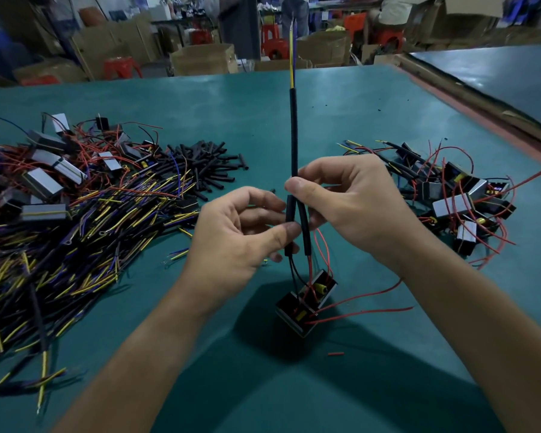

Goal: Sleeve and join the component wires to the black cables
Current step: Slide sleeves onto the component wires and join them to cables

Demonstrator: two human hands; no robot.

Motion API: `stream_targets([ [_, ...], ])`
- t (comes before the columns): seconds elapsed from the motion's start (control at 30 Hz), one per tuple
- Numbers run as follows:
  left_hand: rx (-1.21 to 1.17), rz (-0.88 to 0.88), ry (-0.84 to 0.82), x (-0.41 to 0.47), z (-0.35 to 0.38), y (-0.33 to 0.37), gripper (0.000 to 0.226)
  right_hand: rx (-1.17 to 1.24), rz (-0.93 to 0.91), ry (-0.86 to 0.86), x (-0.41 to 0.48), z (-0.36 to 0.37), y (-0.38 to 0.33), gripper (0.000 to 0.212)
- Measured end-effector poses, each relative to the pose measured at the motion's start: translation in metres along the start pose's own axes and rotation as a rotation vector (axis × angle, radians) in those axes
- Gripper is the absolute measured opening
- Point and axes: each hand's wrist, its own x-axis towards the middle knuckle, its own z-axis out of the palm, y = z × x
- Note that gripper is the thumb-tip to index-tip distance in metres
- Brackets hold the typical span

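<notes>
A black cable [294,132] stands upright in the middle, with yellow and blue wires sticking out of its top. My right hand [347,207] pinches its lower end between thumb and forefinger. Below the pinch two black sleeves hang side by side. My left hand [241,235] holds the left sleeve [290,232] with thumb and fingers; the right sleeve [305,235] hangs beside it. Thin red and black wires run from the sleeves down to a small black component [303,300], which dangles just above the green table [356,114].
A large heap of black cables [60,245] with yellow and blue wires and grey components fills the left. Loose black sleeves [206,164] lie behind it. A pile of components with red wires [456,198] sits at the right. Boxes and red stools stand beyond the table.
</notes>
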Motion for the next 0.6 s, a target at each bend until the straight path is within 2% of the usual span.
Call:
stream_targets([
  [0.1, 0.035, 0.065, 0.043, 0.0, 0.0, 0.0, 0.018, 0.04, 0.037, -0.035, 0.0, -0.001, -0.002, 0.016],
  [0.27, 0.039, 0.091, 0.079, 0.001, 0.0, -0.003, 0.016, 0.122, 0.096, -0.084, 0.001, -0.003, 0.0, 0.014],
  [0.47, 0.09, 0.07, 0.125, 0.003, -0.003, -0.006, 0.021, 0.1, 0.244, -0.241, 0.002, -0.007, -0.002, 0.028],
  [0.6, 0.092, 0.067, 0.132, 0.005, -0.004, -0.007, 0.022, 0.007, 0.237, -0.285, 0.003, -0.016, 0.002, 0.018],
])
